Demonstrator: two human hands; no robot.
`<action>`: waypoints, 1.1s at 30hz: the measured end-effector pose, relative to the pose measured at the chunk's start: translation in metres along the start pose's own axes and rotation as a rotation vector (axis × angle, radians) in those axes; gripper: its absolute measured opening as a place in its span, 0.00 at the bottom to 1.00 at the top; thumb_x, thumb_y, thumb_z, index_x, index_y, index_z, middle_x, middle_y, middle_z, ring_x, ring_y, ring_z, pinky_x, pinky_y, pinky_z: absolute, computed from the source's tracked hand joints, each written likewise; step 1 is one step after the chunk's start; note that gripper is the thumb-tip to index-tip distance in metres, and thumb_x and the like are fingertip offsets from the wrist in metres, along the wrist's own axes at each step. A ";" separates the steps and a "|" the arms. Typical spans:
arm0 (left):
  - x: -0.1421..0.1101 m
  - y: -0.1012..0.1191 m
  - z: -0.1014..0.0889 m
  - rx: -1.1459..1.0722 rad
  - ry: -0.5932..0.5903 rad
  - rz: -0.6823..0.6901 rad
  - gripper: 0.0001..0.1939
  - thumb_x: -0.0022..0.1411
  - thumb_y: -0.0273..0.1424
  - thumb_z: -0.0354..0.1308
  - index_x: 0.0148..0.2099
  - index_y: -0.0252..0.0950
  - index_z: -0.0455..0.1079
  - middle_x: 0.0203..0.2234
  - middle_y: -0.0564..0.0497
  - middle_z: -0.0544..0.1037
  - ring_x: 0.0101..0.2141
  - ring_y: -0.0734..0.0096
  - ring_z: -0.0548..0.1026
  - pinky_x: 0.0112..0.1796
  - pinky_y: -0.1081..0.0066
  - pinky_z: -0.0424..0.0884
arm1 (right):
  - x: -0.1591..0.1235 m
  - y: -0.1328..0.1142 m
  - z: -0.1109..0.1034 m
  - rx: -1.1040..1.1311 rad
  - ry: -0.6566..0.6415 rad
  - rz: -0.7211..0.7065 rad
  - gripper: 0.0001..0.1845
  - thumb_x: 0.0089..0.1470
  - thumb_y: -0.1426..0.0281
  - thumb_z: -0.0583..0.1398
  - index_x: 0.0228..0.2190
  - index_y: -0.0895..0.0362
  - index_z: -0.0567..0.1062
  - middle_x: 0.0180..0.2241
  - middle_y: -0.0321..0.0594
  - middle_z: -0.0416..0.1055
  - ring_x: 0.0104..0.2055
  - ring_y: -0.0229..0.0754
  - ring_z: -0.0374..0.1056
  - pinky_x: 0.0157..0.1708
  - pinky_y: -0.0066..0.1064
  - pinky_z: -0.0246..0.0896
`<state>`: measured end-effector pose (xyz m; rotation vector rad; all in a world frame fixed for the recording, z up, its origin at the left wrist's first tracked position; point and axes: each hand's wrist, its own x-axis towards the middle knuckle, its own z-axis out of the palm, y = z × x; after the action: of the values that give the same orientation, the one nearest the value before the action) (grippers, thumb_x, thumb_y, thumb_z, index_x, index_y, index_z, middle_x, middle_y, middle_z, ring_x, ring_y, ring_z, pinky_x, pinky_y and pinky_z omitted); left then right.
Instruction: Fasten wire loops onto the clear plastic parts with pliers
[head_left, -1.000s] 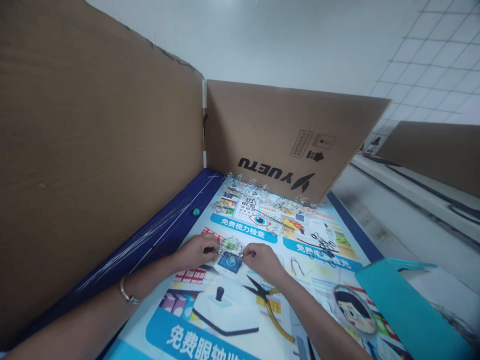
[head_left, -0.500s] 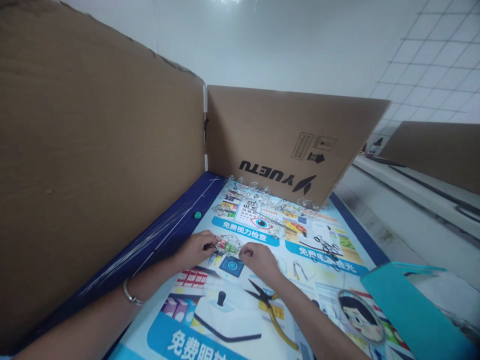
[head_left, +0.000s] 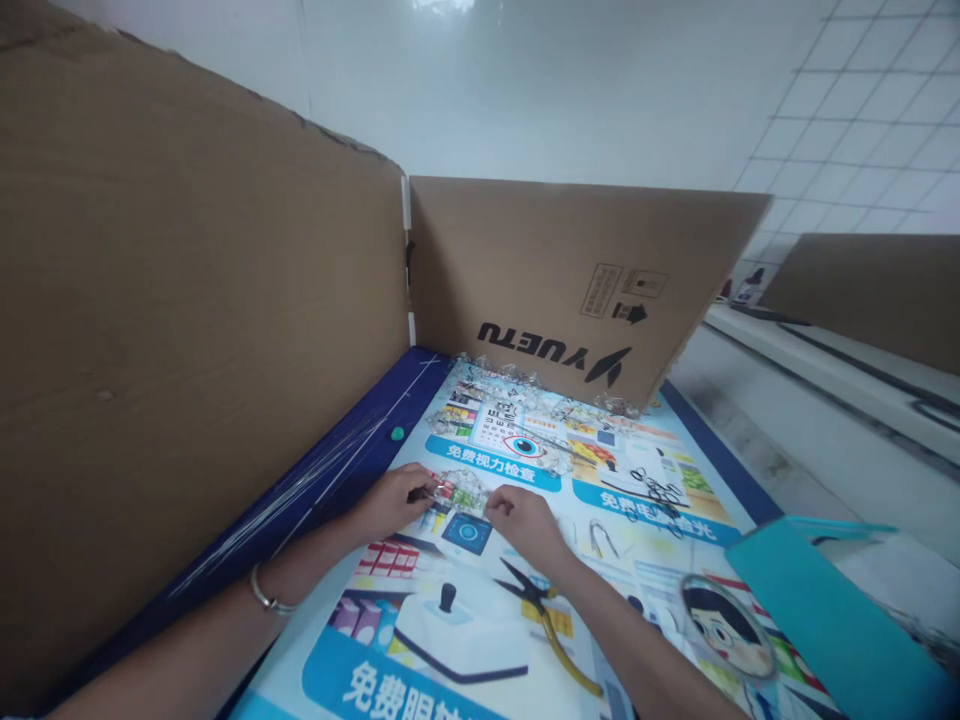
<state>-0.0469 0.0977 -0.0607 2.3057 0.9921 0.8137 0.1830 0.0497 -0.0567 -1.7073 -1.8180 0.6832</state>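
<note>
A loop of clear, glassy bead-like pieces (head_left: 463,482) lies between my two hands, just above the printed sheet. My left hand (head_left: 395,500), with a silver bangle on the wrist, pinches its left end. At the loop's right end the fingers of my right hand (head_left: 526,521) are closed in a pinch; the fine detail there is too small to make out. Yellow-handled pliers (head_left: 546,622) with dark, parted jaws rest on the sheet just below my right hand, partly beside the forearm.
More clear strands (head_left: 551,460) lie toward the back. Dark wire-like loops (head_left: 652,490) and a bent silver piece (head_left: 600,537) are on the right. Cardboard panels (head_left: 525,240) stand behind and on the left. A teal box (head_left: 832,610) sits at right, and a round clear dish (head_left: 726,627) near it.
The view has shifted slightly. My right hand has drawn a little to the right, and both hands keep their pinched pose around the clear loop.
</note>
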 end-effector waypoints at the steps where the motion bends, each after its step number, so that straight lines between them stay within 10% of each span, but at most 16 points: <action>1: 0.000 -0.001 0.000 -0.014 -0.004 -0.001 0.09 0.49 0.19 0.52 0.32 0.34 0.70 0.30 0.52 0.71 0.32 0.74 0.69 0.34 0.77 0.64 | 0.000 0.001 0.000 0.016 0.006 -0.003 0.06 0.43 0.70 0.54 0.23 0.54 0.72 0.22 0.32 0.70 0.25 0.36 0.64 0.25 0.24 0.52; 19: 0.004 -0.007 -0.002 -0.379 0.158 -0.330 0.08 0.53 0.30 0.51 0.34 0.34 0.70 0.26 0.53 0.74 0.26 0.74 0.69 0.29 0.75 0.64 | 0.004 0.008 -0.027 0.188 0.044 0.026 0.08 0.42 0.67 0.55 0.26 0.56 0.71 0.18 0.31 0.61 0.21 0.34 0.58 0.20 0.24 0.50; 33: 0.005 -0.003 -0.001 -0.376 0.125 -0.276 0.06 0.49 0.26 0.54 0.33 0.34 0.67 0.32 0.50 0.74 0.32 0.71 0.70 0.34 0.73 0.64 | 0.000 0.008 -0.012 0.008 0.013 -0.016 0.12 0.43 0.67 0.55 0.32 0.54 0.74 0.23 0.33 0.67 0.27 0.38 0.62 0.27 0.26 0.53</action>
<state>-0.0464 0.1033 -0.0600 1.7750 1.0761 0.9439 0.1975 0.0497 -0.0537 -1.6861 -1.8159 0.6699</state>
